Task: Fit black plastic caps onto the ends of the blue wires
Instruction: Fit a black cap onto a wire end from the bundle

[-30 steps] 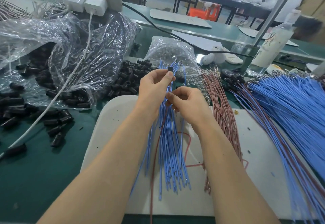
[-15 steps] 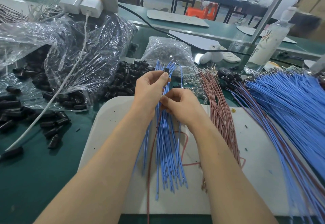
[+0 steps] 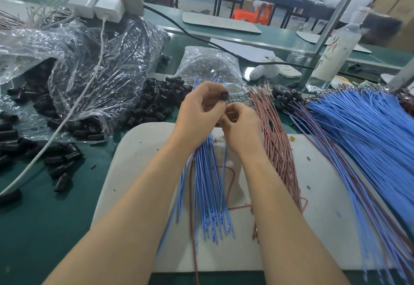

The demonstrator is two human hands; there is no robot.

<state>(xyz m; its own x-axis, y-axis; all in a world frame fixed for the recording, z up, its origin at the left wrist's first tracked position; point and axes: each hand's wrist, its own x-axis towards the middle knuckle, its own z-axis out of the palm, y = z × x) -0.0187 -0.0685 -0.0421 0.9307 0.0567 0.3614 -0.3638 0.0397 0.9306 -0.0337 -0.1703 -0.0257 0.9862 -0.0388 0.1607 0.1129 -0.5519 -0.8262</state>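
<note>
My left hand (image 3: 199, 114) pinches a small black plastic cap (image 3: 224, 95) between thumb and fingertip and holds a bundle of blue wires (image 3: 208, 186) that hangs down over a white board (image 3: 139, 150). Right beside it, my right hand (image 3: 243, 125) pinches a single blue wire (image 3: 224, 172) just under the cap; the wire's tip is hidden by my fingers. A heap of loose black caps (image 3: 154, 103) lies just left of my hands.
A clear plastic bag (image 3: 94, 65) of black caps spreads at the left, with a white cable (image 3: 74, 110) across it. A smaller bag (image 3: 210, 65) sits behind my hands. Pink-brown wires (image 3: 275, 141) and a large fan of blue wires (image 3: 363, 132) lie at the right. A spray bottle (image 3: 336, 49) stands at the back right.
The cap in my left fingertips has come clear above the wire tips, and my right hand has drawn in close under it. The bundle stays in my left hand.
</note>
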